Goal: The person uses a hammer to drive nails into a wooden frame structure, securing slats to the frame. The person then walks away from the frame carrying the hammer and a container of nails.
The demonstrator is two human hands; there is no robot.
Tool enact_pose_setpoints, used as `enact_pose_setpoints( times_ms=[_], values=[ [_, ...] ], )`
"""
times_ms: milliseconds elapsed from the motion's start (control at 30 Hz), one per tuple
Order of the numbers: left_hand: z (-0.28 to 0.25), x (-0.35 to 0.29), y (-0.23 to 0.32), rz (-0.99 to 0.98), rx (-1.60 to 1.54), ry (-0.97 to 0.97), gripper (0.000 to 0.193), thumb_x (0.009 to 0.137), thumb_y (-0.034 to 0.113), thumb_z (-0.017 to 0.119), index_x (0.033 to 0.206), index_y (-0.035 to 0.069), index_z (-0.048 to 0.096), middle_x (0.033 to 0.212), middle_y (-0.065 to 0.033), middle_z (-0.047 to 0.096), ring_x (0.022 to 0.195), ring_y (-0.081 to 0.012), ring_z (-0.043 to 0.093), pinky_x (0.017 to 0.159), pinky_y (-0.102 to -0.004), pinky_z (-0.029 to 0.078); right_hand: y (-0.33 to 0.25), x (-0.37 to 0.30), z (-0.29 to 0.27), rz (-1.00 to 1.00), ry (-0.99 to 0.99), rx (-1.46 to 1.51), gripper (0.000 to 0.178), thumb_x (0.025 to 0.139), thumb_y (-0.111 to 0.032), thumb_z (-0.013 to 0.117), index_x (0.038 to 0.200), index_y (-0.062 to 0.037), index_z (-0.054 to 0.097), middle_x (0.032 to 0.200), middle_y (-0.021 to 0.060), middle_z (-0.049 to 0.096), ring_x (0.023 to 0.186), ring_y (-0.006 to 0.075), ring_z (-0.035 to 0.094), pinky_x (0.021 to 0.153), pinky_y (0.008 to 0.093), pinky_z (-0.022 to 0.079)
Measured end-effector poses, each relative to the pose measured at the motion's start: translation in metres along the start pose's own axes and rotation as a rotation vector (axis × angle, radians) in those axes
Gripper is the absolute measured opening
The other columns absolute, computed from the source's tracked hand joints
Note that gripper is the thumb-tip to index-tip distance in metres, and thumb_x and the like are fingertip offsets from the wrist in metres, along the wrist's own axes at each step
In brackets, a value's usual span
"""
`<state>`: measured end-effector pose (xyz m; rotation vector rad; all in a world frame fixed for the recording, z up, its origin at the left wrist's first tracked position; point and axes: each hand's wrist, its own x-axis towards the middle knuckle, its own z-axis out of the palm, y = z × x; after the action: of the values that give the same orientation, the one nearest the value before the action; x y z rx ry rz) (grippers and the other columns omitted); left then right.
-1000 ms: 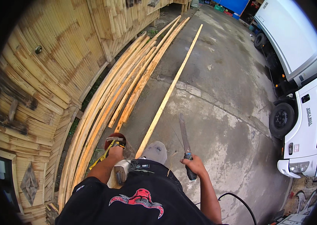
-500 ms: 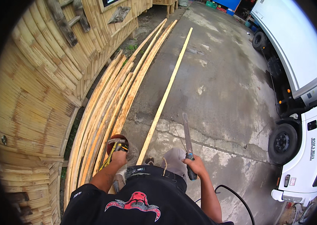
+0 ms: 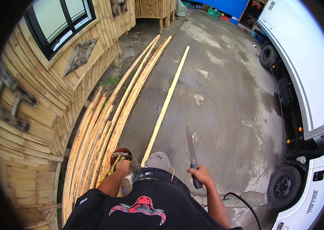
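My right hand (image 3: 200, 175) is closed around the black-and-blue handle of a handsaw (image 3: 191, 143), its long grey blade pointing ahead and away from me. A thin wire-like line runs beside the blade; I cannot tell what it is. On the other side, my left hand (image 3: 123, 168) is closed on a bundle of tools, among them a hammer (image 3: 121, 155) and something yellow and black. Just beyond it is the reddish-brown rim of a round container (image 3: 128, 151); whether I hold that too is hidden. A long pale wood strip (image 3: 166, 101) lies on the concrete ahead.
Several long boards (image 3: 110, 126) lie side by side at the left, along a bamboo-clad wall (image 3: 35, 142) with a window (image 3: 63, 27). At the right stands a white truck (image 3: 300, 50). A black hose or cable (image 3: 246, 207) curves near my right forearm.
The view has shifted forward and upward, bringing the window into sight and the boards and strip lower and nearer. Both hands keep their holds. A grey-clad leg has swung ahead.
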<state>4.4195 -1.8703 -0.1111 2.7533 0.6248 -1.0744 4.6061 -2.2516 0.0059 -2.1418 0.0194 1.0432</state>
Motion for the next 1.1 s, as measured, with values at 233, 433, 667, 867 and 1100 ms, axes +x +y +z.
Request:
enact_pose_setpoints(
  times_ms=[233, 433, 667, 867, 1100],
  values=[
    [-0.17, 0.292, 0.089, 0.042, 0.01, -0.018, 0.029, 0.075, 0.022, 0.072, 0.102, 0.009, 0.075, 0.106, -0.0135, 0.072, 0.101, -0.0277, 0.07, 0.085, -0.0394, 0.056, -0.111, 0.282, -0.159, -0.015, 0.039, -0.034, 0.041, 0.073, -0.039, 0.074, 0.084, -0.0012, 0.064, 0.073, 0.008, 0.063, 0.068, 0.0183, 0.059, 0.065, 0.0348, 0.047],
    [-0.385, 0.469, 0.166, 0.114, 0.081, 0.037, 0.02, 0.078, 0.019, 0.068, 0.093, 0.01, 0.075, 0.099, -0.0137, 0.073, 0.094, -0.0284, 0.071, 0.081, -0.0406, 0.056, -0.216, 0.446, -0.312, 0.05, 0.057, 0.079, 0.044, 0.072, -0.038, 0.074, 0.093, 0.0008, 0.066, 0.08, 0.0138, 0.068, 0.074, 0.0243, 0.064, 0.072, 0.0381, 0.05],
    [-0.586, 0.717, 0.266, 0.151, 0.096, 0.117, 0.019, 0.075, 0.019, 0.069, 0.09, 0.011, 0.075, 0.095, -0.0136, 0.073, 0.091, -0.0283, 0.072, 0.079, -0.0407, 0.057, -0.3, 0.68, -0.505, 0.064, 0.09, 0.095, 0.044, 0.072, -0.037, 0.073, 0.093, 0.002, 0.066, 0.08, 0.015, 0.069, 0.074, 0.0255, 0.066, 0.071, 0.0384, 0.05],
    [-0.761, 0.882, 0.353, 0.123, 0.079, 0.04, 0.018, 0.082, 0.017, 0.065, 0.095, 0.01, 0.075, 0.099, -0.0142, 0.073, 0.095, -0.03, 0.071, 0.08, -0.0422, 0.057, -0.425, 0.881, -0.669, 0.057, 0.101, -0.062, 0.049, 0.069, -0.04, 0.072, 0.095, 0.0011, 0.067, 0.084, 0.0186, 0.071, 0.08, 0.0324, 0.069, 0.076, 0.041, 0.052],
    [-0.924, 1.148, 0.423, 0.136, 0.015, 0.066, 0.024, 0.091, 0.016, 0.052, 0.097, 0.011, 0.075, 0.101, -0.012, 0.074, 0.092, -0.0276, 0.072, 0.076, -0.042, 0.058, -0.607, 1.148, -0.822, -0.016, 0.02, 0.007, 0.04, 0.071, -0.035, 0.073, 0.088, -0.0005, 0.067, 0.079, 0.0135, 0.069, 0.072, 0.0262, 0.067, 0.071, 0.0382, 0.052]
  ],
)
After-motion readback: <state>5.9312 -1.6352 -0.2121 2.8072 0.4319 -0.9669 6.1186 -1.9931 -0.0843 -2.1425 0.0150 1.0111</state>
